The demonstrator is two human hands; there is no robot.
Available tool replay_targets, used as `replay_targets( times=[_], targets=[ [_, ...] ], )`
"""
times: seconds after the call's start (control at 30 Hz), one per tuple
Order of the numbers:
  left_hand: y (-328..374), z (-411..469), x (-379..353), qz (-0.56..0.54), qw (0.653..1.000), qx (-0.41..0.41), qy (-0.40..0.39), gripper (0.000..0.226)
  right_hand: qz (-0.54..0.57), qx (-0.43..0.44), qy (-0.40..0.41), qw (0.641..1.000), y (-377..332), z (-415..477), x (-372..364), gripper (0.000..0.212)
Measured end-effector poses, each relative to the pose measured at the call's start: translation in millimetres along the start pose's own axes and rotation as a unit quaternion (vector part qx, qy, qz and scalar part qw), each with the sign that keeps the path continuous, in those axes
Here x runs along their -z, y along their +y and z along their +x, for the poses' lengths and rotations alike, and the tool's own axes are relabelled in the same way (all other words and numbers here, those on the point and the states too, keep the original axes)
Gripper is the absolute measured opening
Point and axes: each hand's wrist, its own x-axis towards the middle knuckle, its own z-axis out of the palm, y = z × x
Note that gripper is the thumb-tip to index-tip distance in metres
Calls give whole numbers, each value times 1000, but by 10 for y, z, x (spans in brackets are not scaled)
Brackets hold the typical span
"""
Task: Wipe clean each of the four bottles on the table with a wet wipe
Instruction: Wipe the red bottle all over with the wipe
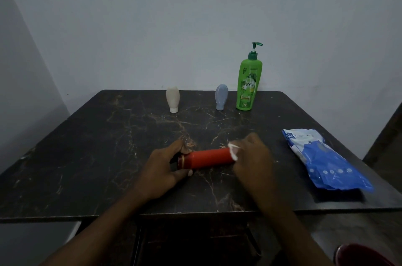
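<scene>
Between both hands [208,163], sideways red bottle [206,158]; gold-ringed cap

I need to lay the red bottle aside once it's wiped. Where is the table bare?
Bare: the dark marble table left of the left hand, and the middle strip before the beige tube and grey-blue tube. Crowded: the right edge under the blue wipe pack, and beside the green pump bottle.

a plain room in a home: bare pale wall [195,15] behind a dark marble-look surface [87,146], with a green pump bottle [249,85] of hair wash standing on the surface near that wall.
</scene>
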Motion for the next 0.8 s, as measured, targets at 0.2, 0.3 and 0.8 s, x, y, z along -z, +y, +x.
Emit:
replay_targets(
  times=[0.2, 0.3, 0.8],
  targets=[
    [15, 9, 18, -12, 1000, 18, -1, 46, -26, -56, -29, 998, 359, 101, -20, 40],
    [29, 2, 32, -19, 999, 26, -1, 46, -7, -75, -12, 997, 170, 43, -79, 48],
    [66, 10, 56, -59, 996, 67, -3, 46, 27, 44, 9, 999, -264, 57, -164, 54]
  ],
)
